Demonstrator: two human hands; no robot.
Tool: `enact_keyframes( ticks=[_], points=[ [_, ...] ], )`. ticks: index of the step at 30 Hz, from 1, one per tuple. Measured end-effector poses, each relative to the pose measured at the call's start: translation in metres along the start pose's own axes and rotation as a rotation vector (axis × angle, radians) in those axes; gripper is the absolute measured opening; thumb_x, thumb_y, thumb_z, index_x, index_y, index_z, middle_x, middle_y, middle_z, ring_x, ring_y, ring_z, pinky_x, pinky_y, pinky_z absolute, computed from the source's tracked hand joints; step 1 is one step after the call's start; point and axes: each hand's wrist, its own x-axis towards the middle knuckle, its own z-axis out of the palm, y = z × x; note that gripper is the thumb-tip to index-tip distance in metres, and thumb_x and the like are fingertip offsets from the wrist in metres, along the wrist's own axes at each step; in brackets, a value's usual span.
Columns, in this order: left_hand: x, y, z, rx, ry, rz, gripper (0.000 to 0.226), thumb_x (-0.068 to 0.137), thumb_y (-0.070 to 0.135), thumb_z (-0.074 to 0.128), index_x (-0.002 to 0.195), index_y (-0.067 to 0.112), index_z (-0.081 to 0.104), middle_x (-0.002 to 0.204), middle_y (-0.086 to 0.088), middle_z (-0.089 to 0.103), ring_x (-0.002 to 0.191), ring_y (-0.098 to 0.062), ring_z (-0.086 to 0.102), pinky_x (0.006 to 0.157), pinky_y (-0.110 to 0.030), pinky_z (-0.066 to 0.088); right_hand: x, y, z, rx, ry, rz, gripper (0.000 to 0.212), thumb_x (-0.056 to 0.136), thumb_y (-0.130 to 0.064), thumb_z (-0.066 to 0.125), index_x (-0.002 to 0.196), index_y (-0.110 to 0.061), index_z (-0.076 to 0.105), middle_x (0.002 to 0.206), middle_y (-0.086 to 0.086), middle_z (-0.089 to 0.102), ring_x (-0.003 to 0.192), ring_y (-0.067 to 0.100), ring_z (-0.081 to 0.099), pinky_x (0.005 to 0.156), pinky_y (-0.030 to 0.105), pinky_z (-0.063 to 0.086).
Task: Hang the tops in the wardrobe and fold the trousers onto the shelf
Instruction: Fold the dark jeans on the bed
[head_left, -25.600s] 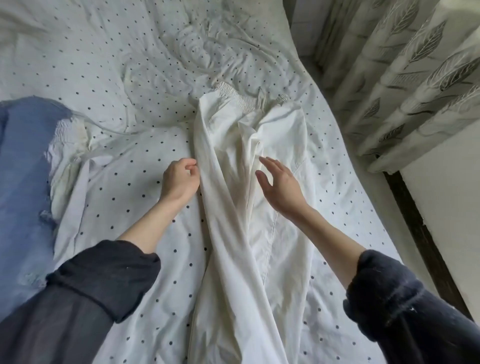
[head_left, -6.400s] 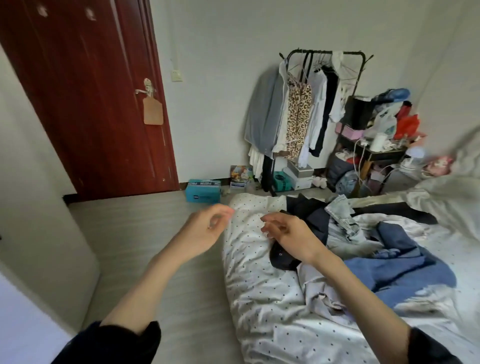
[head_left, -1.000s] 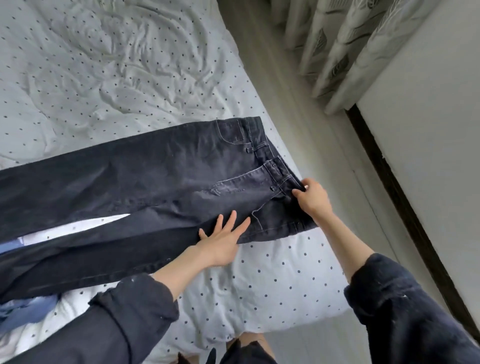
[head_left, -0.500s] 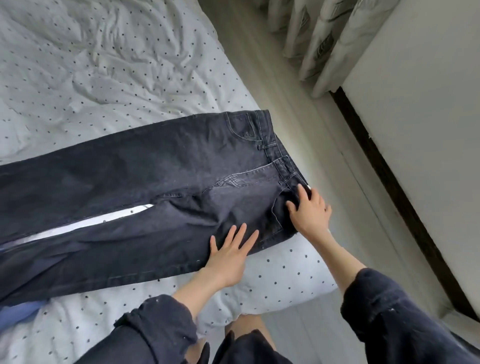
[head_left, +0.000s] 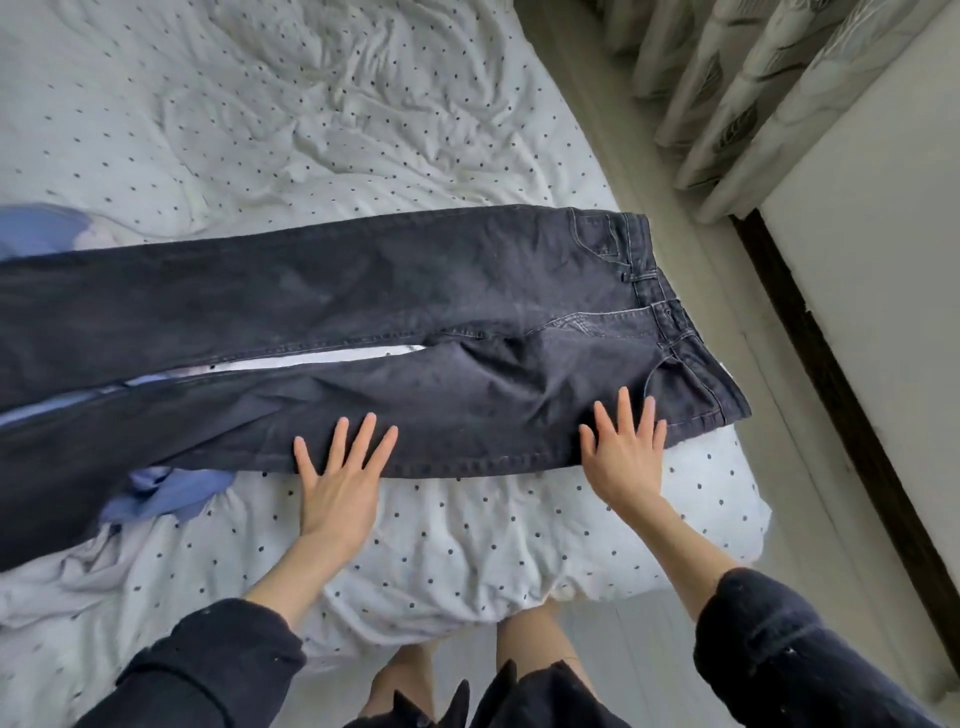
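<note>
Both my hands are flat now, fingers spread: left hand on the near leg's edge, right hand by the hip, no longer pinching the waistband. The black jeans lie smoothed across the bed, legs now nearly together, so I reckon they're ready for folding.

I'm wearing a dark, near-black top with long sleeves, both pushed up so my forearms are bare. My left sleeve bunches in a thick cuff with a few pale specks of lint on it, and my right sleeve is rolled into a fat band. My left hand and right hand carry 0 rings, and the dark hem of my clothes hangs over bare legs
</note>
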Motion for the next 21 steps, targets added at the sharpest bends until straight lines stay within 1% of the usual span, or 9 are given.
enact_keyframes(
  ticks=[3, 6, 8, 10, 12, 14, 17, 19, 21],
  points=[
    [-0.009, -0.06, 0.001, 0.07, 0.105, -0.072, 0.079, 0.093, 0.009, 0.045, 0.149, 0.036, -0.006, 0.159, 0.001, -0.008, 0.146, -0.025, -0.005, 0.107, -0.063, -0.005, -0.022, -0.038, 0.013, -0.042, -0.051, -0.016, 0.05, 0.1, -0.041, 0.018, 0.145, -0.022, 0.029, 0.159, 0.005, 0.01, 0.146, 0.027, -0.005, 0.115, 0.051, -0.006],
    [-0.015, -0.116, 0.001, 0.089, 0.272, 0.0, 0.074, 0.084, -0.001, 0.057, 0.148, 0.023, 0.028, 0.155, -0.008, 0.024, 0.141, -0.027, 0.025, 0.112, -0.053, 0.014, -0.043, -0.087, 0.028, -0.008, -0.096, -0.125, 0.054, 0.1, -0.047, 0.019, 0.148, -0.023, 0.023, 0.158, 0.002, 0.014, 0.146, 0.022, 0.002, 0.115, 0.05, -0.005],
    [-0.018, -0.139, 0.001, 0.041, 0.389, 0.046, 0.065, 0.073, -0.007, 0.069, 0.133, 0.01, 0.053, 0.14, -0.016, 0.048, 0.125, -0.033, 0.048, 0.104, -0.049, 0.035, -0.057, -0.122, 0.037, -0.002, -0.12, -0.225, 0.06, 0.098, -0.054, 0.022, 0.15, -0.025, 0.016, 0.159, 0.0, 0.01, 0.146, 0.02, 0.002, 0.115, 0.05, -0.005],
    [-0.023, -0.156, -0.002, 0.022, 0.452, 0.068, 0.052, 0.062, -0.005, 0.079, 0.111, 0.005, 0.067, 0.116, -0.02, 0.064, 0.101, -0.035, 0.062, 0.086, -0.046, 0.048, -0.073, -0.16, 0.045, -0.036, -0.122, -0.322, 0.067, 0.095, -0.059, 0.027, 0.151, -0.027, 0.01, 0.159, -0.001, 0.006, 0.146, 0.019, 0.001, 0.114, 0.052, -0.004],
    [-0.032, -0.169, -0.007, 0.004, 0.526, 0.112, 0.041, 0.053, -0.004, 0.085, 0.091, 0.004, 0.072, 0.087, -0.016, 0.068, 0.079, -0.032, 0.065, 0.073, -0.04, 0.053, -0.087, -0.2, 0.049, -0.063, -0.084, -0.394, 0.07, 0.094, -0.058, 0.034, 0.151, -0.028, 0.008, 0.159, -0.001, 0.006, 0.146, 0.02, 0.003, 0.114, 0.054, -0.002],
    [-0.04, -0.178, -0.013, -0.023, 0.602, 0.162, 0.029, 0.056, -0.003, 0.084, 0.08, 0.007, 0.072, 0.073, -0.009, 0.063, 0.069, -0.029, 0.062, 0.074, -0.038, 0.053, -0.095, -0.238, 0.047, -0.048, -0.018, -0.444, 0.067, 0.095, -0.051, 0.041, 0.15, -0.029, 0.01, 0.158, 0.001, 0.01, 0.146, 0.021, 0.007, 0.115, 0.052, 0.003],
    [-0.06, -0.187, -0.015, -0.023, 0.693, 0.214, 0.014, 0.069, 0.008, 0.076, 0.078, 0.012, 0.066, 0.071, -0.004, 0.059, 0.069, -0.026, 0.06, 0.082, -0.04, 0.052, -0.109, -0.291, 0.036, 0.023, 0.137, -0.539, 0.054, 0.097, -0.026, 0.045, 0.148, -0.028, 0.025, 0.155, 0.004, 0.022, 0.143, 0.022, 0.019, 0.114, 0.043, 0.015],
    [-0.072, -0.191, -0.013, 0.013, 0.675, 0.2, 0.021, 0.066, 0.008, 0.075, 0.082, 0.014, 0.064, 0.075, -0.002, 0.058, 0.071, -0.024, 0.059, 0.082, -0.039, 0.051, -0.118, -0.306, 0.027, 0.099, 0.182, -0.608, 0.051, 0.094, -0.01, 0.044, 0.142, -0.025, 0.04, 0.151, 0.002, 0.034, 0.139, 0.021, 0.03, 0.112, 0.037, 0.024],
    [-0.078, -0.202, -0.008, -0.01, 0.602, 0.114, 0.027, 0.07, 0.005, 0.07, 0.093, 0.015, 0.062, 0.086, -0.003, 0.057, 0.081, -0.024, 0.057, 0.087, -0.04, 0.047, -0.126, -0.301, 0.021, 0.106, 0.157, -0.625, 0.055, 0.091, -0.002, 0.043, 0.14, -0.026, 0.044, 0.15, -0.004, 0.037, 0.138, 0.017, 0.033, 0.11, 0.032, 0.028]
  ],
)
